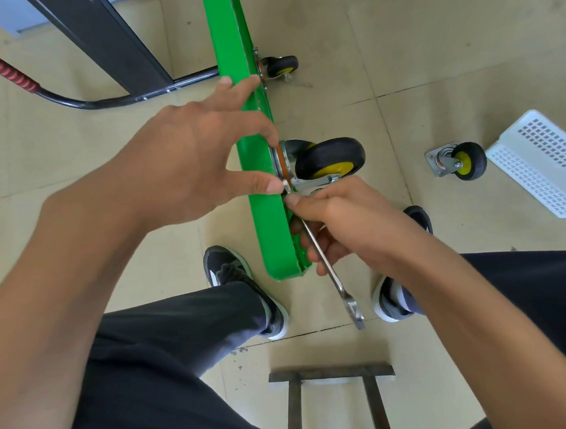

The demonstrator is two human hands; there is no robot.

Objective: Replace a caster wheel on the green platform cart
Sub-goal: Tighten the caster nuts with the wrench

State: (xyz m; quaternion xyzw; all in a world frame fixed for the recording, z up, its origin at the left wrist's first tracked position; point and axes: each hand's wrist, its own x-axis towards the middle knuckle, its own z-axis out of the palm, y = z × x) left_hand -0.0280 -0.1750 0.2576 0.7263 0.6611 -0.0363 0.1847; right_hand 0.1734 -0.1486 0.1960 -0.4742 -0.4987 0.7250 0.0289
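**A:** Green platform cart (pixel 255 169) tipped up on edge on the floor, between the feet. Looks like the bolt-up stage for the caster wheel (pixel 329 159) already sitting against the cart's underside, near the cart's close end. Second caster (pixel 281 67) further along the same side. Loose caster (pixel 457 165) lying well off from the cart, just beside a white basket (pixel 543 166), probably the old one, can't say for sure.

**B:** Agreed. Left hand (pixel 184 164) draped over the cart's edge, thumb and fingertip pinching something small and silvery at the caster's plate, nut or bolt, too small to tell. Right hand (pixel 339 223) right under that spot, curled round a wrench (pixel 332 274), free end pointing away from the cart. Next up, guessing: get the thread started by fingers, keep it straight, then seat the wrench and snug.
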